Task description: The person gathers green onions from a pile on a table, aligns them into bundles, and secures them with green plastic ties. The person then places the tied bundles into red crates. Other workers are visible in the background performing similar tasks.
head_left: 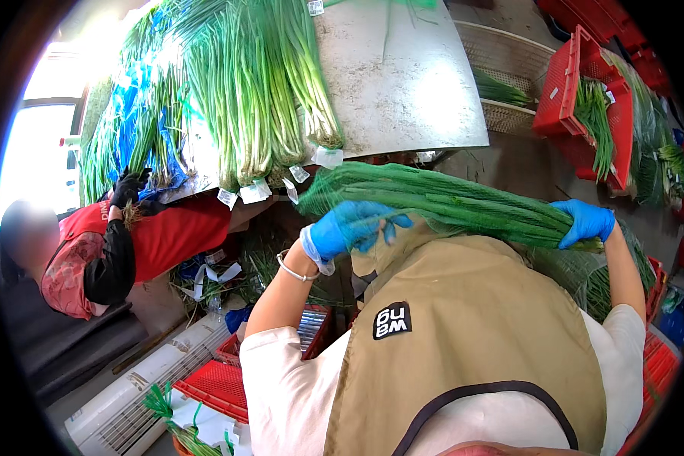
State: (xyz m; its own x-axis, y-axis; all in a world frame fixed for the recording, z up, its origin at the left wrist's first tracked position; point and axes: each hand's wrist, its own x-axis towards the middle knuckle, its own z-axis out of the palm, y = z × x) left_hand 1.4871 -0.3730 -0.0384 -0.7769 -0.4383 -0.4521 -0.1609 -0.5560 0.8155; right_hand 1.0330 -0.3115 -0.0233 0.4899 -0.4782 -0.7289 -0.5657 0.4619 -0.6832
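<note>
My right hand (586, 223), in a blue glove, grips one end of a long bundle of green onions (461, 196) wrapped in green mesh netting. The bundle lies crosswise in front of my tan apron. At its underside, near the other end, is my left hand (356, 231), also blue-gloved, with bent fingers partly spread and a bare fingertip showing. Netting overlaps this hand; whether the fingers pinch it cannot be made out. Beyond the bundle, netted green onions (251, 114) lie side by side on a metal table (399, 80), roots towards me, with white tags at the table's edge.
A co-worker in a red apron (176, 239) stands at the left, black-gloved hands (128, 188) at onions by blue plastic. At the right are a red crate (564, 85) and beige baskets (504, 48) holding greens. More red crates (216, 385) and a white slatted unit (148, 393) stand lower left.
</note>
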